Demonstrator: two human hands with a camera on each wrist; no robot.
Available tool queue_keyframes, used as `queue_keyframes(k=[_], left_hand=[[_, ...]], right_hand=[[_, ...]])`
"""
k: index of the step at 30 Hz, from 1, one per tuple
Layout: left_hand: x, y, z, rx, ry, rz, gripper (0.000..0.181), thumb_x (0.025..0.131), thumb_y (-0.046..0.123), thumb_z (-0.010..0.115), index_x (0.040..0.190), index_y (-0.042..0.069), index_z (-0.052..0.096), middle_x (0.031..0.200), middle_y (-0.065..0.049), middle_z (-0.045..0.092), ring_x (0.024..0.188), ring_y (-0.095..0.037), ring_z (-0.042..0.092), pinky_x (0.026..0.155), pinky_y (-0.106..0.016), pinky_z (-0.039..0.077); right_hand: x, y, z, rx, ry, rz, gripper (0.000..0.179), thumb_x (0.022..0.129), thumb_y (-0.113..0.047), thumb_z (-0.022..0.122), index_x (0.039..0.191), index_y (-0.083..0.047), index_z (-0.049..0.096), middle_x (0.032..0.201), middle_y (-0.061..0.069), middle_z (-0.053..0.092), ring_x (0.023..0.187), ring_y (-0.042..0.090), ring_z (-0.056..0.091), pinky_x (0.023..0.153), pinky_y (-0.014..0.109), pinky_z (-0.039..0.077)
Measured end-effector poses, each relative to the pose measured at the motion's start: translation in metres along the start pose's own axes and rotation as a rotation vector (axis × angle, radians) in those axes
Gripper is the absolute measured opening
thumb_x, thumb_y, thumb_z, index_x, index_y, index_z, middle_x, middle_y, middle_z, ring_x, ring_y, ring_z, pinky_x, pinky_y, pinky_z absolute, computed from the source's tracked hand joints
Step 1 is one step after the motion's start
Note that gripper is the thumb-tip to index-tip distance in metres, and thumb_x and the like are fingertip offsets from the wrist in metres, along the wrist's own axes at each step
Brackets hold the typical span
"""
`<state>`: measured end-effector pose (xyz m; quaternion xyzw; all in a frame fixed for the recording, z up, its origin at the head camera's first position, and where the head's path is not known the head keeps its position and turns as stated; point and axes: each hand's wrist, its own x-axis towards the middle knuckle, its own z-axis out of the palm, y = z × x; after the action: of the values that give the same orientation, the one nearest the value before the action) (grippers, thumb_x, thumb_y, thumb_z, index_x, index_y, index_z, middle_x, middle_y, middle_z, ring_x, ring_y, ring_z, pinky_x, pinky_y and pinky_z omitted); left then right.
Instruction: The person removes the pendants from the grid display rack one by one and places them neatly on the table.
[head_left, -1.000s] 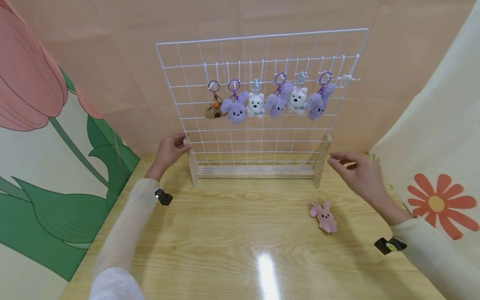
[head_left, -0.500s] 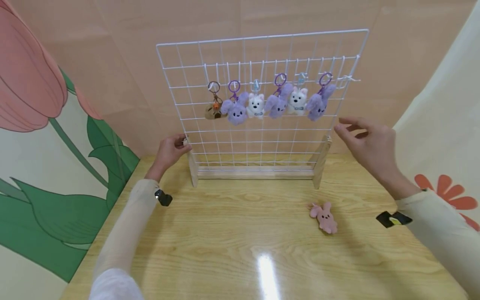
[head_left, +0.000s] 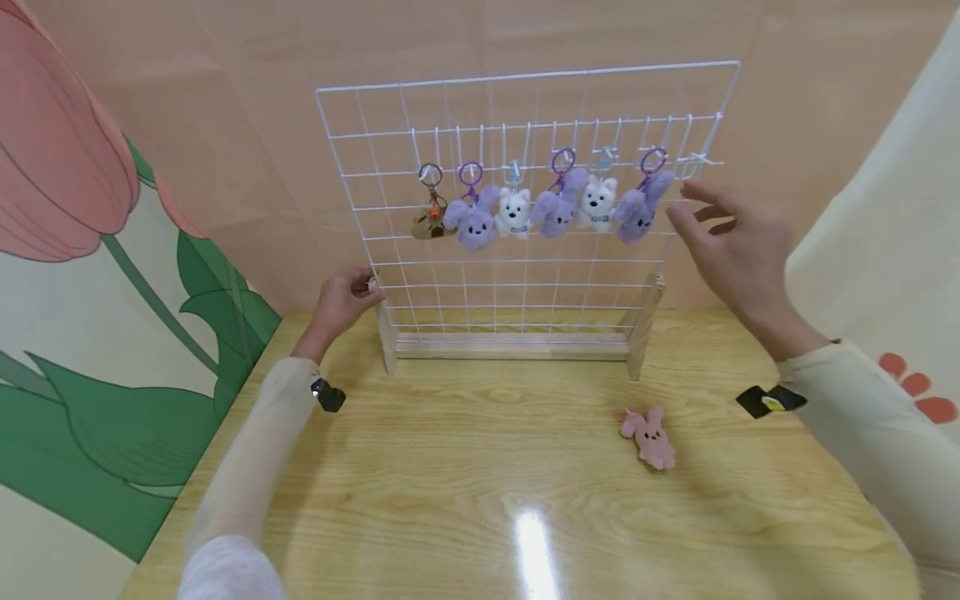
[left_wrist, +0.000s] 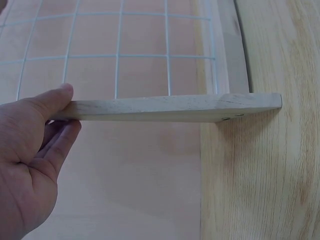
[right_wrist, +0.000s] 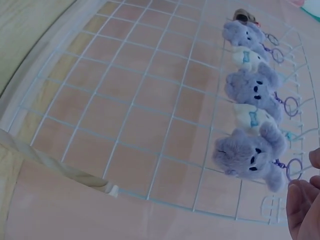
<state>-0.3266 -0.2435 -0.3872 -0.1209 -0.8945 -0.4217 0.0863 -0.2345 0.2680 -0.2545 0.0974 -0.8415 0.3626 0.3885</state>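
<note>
White wire rack (head_left: 525,261) stood upright on a wood-grain table (head_left: 450,467). Person's L hand (head_left: 341,304) was at the rack's left side, thumb & fingers clamped on the top of its L post (head_left: 386,329). R hand (head_left: 738,242) was raised just beside the rack's right edge, thumb & forefinger apart w/ a gap btwn tips, near the end purple plush (head_left: 641,212) & its purple ring (head_left: 653,148); couldn't tell if any fingertip touched the ring.

Six keychains hung in a row on the rack's upper half. From the rack's left: brown plush (head_left: 423,223) w/ orange bell (head_left: 434,213), 1st purple plush (head_left: 474,229), 1st white plush (head_left: 514,215), 2nd purple plush (head_left: 555,215), 2nd white plush (head_left: 597,208), then the end purple one. White hook (head_left: 699,158) stuck out at the rack's right edge. Pink plush (head_left: 652,443) lay on the table, in front of the rack's R post (head_left: 645,325).

Behind the rack: peach cloth (head_left: 247,167). Left of the rack: pink tulip (head_left: 67,142) & green leaves (head_left: 112,442). Right of the rack: pale cloth w/ red flower (head_left: 915,385), partly hidden by the R sleeve (head_left: 862,433)
</note>
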Motion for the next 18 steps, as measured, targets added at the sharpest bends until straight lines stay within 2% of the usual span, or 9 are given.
queue_keyframes(k=[7, 18], left_hand=[[0.002, 0.0, 0.001, 0.004, -0.011, -0.001, 0.046, 0.097, 0.011, 0.073, 0.135, -0.009, 0.058, 0.13, -0.028, 0.064, 0.115, -0.039, 0.067, 0.096, -0.044, 0.059], [0.002, -0.002, 0.0, 0.011, -0.003, 0.019, 0.047, 0.097, 0.014, 0.073, 0.134, -0.01, 0.059, 0.13, -0.028, 0.064, 0.115, -0.039, 0.067, 0.096, -0.044, 0.059]], right_hand=[[0.013, -0.004, 0.012, -0.002, 0.073, -0.026, 0.031, 0.095, -0.026, 0.073, 0.12, -0.008, 0.076, 0.117, 0.009, 0.075, 0.074, -0.023, 0.053, 0.065, -0.003, 0.042], [0.028, -0.006, 0.028, 0.005, 0.055, 0.053, 0.039, 0.097, -0.03, 0.069, 0.128, -0.006, 0.071, 0.123, 0.007, 0.073, 0.072, -0.019, 0.053, 0.065, -0.001, 0.045]])
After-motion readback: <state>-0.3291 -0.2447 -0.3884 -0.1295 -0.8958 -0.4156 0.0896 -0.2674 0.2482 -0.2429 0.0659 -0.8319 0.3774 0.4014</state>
